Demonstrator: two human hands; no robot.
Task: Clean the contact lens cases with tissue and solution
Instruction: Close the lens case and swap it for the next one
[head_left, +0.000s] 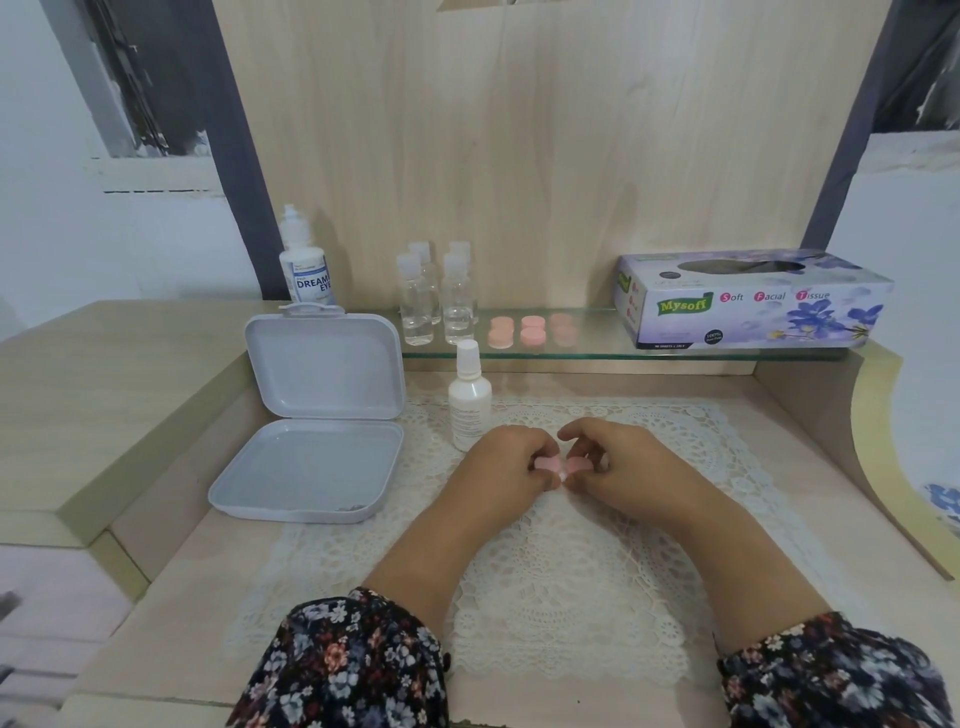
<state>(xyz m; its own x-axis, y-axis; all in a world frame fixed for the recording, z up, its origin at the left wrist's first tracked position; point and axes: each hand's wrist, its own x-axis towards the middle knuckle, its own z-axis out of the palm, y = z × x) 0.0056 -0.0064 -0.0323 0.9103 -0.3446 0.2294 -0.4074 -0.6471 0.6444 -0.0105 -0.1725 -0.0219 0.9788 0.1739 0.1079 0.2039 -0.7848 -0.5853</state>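
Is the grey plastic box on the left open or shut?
Open: the grey plastic box has its lid standing upright behind the tray.

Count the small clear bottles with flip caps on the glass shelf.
4 clear bottles, clustered at the shelf's left end: front left, front right, back left, back right. None seems hidden behind them.

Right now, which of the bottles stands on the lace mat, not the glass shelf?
The opaque white bottle just beyond the left hand. The four clear bottles and the Dream Eye bottle stand farther back.
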